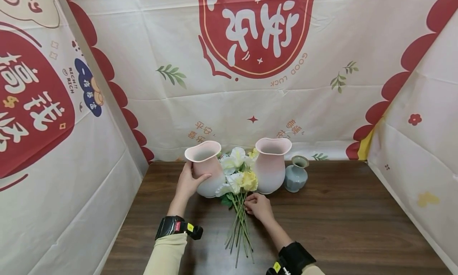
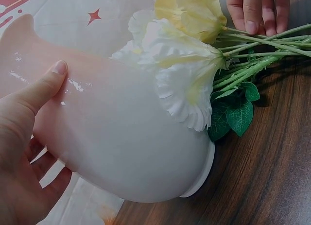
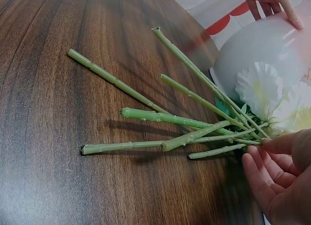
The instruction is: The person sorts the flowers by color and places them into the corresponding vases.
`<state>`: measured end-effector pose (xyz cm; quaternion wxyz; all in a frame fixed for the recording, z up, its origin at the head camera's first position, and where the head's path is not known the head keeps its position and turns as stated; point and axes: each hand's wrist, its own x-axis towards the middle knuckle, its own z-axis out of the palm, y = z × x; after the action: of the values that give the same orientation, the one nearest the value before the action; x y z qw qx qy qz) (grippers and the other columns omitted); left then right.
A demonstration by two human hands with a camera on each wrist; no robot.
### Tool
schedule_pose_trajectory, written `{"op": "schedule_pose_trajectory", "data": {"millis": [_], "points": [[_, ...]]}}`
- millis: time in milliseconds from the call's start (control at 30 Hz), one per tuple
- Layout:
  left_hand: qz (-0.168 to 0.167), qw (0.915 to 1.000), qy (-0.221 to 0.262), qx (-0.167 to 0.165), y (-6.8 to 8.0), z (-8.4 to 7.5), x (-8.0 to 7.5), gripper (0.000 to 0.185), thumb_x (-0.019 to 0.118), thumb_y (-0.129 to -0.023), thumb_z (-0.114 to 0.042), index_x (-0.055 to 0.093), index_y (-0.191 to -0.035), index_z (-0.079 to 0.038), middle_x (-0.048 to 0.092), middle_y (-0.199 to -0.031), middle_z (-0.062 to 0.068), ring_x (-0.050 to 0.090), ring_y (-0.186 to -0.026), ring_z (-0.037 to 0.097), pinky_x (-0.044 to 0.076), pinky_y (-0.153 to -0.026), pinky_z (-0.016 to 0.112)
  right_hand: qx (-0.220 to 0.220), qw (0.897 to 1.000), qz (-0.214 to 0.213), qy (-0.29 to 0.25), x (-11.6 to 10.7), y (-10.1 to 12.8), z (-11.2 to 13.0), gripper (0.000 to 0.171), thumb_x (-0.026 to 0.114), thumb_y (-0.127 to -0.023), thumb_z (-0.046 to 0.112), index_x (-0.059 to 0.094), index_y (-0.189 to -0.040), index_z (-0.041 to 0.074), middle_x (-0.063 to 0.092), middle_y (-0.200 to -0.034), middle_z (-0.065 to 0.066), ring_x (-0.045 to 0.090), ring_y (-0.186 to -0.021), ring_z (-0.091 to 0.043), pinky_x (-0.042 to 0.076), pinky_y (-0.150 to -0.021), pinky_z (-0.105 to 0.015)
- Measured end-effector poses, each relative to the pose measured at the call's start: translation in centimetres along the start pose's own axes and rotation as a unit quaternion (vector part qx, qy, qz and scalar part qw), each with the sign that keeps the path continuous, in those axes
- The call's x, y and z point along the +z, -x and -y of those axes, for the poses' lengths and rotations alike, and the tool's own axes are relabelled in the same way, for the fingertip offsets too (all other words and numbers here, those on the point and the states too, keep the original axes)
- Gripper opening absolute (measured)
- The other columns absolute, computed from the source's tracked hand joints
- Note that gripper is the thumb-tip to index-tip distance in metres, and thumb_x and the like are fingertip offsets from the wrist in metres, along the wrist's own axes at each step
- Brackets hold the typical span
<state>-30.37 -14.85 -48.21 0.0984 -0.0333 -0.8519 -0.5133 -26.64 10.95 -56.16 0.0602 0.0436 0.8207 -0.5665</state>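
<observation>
In the head view my left hand grips a pink-and-white vase with a wavy rim. The left wrist view shows the thumb on its near side, other fingers curling beneath. Against this vase lies a bunch of artificial flowers, white and yellow, with long green stems pointing toward me. My right hand is at the stems just below the blossoms. In the right wrist view its thumb and forefinger pinch a stem; the other fingers are loosely bent.
A second pink-and-white vase stands right of the flowers. Beside it is a small blue-grey vase. All rest near the back edge of the dark wooden table. Printed cloth hangs behind and along both sides.
</observation>
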Motion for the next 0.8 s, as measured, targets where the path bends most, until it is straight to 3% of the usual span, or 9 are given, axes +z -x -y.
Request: {"op": "schedule_pose_trajectory", "data": {"millis": [800], "points": [[0.009,0.9999,-0.004,-0.007,-0.74,-0.31,-0.30,0.092,0.078,-0.075,-0.040,0.024,-0.147,-0.016,0.034,-0.149,0.009,0.035,-0.136,0.026,0.033,-0.110,0.045,0.000,1.000,-0.017,0.001,-0.30,0.04,0.52,0.008,0.066,-0.085,0.006,0.063,-0.087,-0.001,0.067,-0.072,-0.012,0.067,-0.065,-0.025,0.058,-0.060,-0.036]]}}
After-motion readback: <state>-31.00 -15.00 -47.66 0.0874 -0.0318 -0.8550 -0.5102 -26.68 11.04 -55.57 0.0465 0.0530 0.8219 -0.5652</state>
